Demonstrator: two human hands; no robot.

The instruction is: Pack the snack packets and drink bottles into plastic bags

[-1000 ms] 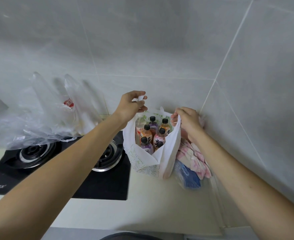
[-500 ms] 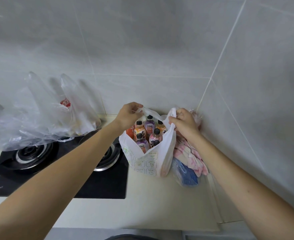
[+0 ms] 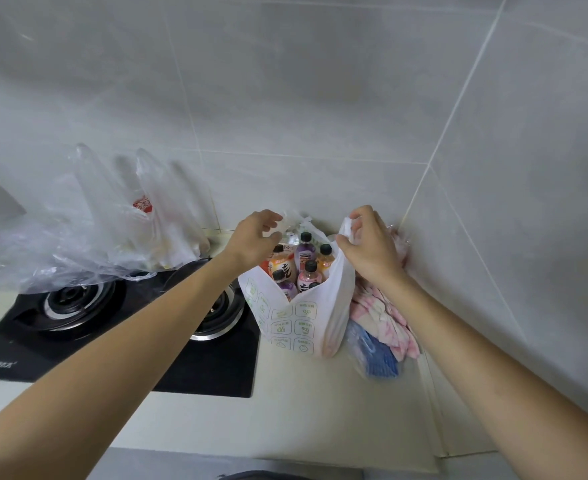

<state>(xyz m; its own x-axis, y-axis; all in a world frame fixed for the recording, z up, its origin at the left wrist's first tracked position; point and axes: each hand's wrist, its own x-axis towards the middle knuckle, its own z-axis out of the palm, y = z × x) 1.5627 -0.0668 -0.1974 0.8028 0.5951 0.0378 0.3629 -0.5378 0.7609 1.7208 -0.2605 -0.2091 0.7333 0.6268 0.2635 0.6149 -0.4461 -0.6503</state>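
White bag: a white plastic bag with green printed squares stands upright on the counter, its mouth held open, right beside the hob.
Inside it: drink bottles stand upright and packed close together, all with black caps; I can count 5 caps, with orange, purple and pink labels. What lies lower in the bag is hidden.
Left hand: the left hand has its fingers curled round the bag's far left handle, pinching the crumpled plastic at the top.
Right hand: the right hand grips the right handle, thumb and fingers closed on the white strip and lifting it taut.
Clear bag by the wall: a see-through bag leans against the white one on its right, holding pink-and-white packets and something blue lower down; I cannot tell what the blue thing is.
Loose bags: a heap of clear plastic bags lies over the back left of the hob, 1 with a red mark.
Surface: a pale counter with a black gas hob set in it, 2 burners showing.
Room: grey tiled walls meet in a corner just behind the bags.
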